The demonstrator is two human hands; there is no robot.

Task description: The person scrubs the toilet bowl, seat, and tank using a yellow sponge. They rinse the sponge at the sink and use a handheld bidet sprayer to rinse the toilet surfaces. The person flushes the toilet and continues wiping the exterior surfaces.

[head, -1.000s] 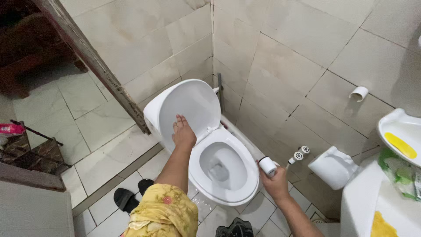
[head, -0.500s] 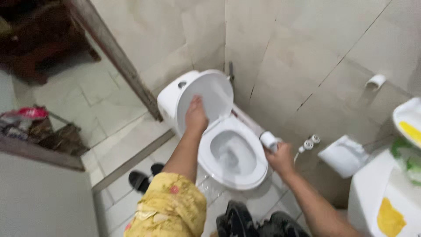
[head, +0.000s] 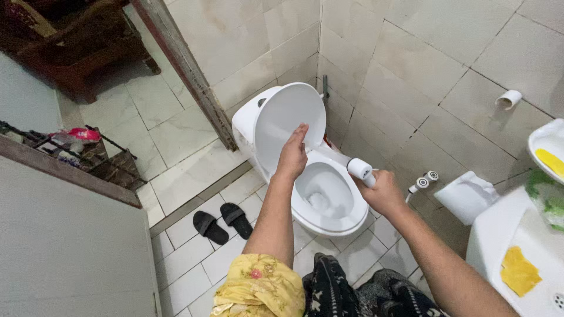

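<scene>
In the head view, the left hand (head: 292, 155) rests with its fingers spread flat against the inner face of the raised toilet lid (head: 288, 120), pressing it rather than gripping it, so the palm is released, with nothing enclosed. Half a second ago that hand sat lower on the lid, and a second ago lower still, near the hinge end; it has slid up the lid, which now stands steeper, leaning back toward the cistern (head: 245, 123). The right hand (head: 383, 192) is clenched around the handle of a white spray nozzle (head: 359, 169), whose head points over the right rim of the toilet bowl (head: 329, 199); it has kept this grasp across all three pictures, though the nozzle now sits a little closer in over the rim. The bowl is open, with water visible at its bottom (no stream from the nozzle can be made out). With the lid held back and the nozzle over the bowl, I judge that the rinsing is set up but has not started. A pair of black sandals (head: 222, 220) lies on the tiled floor left of the bowl, well apart from both hands.
</scene>
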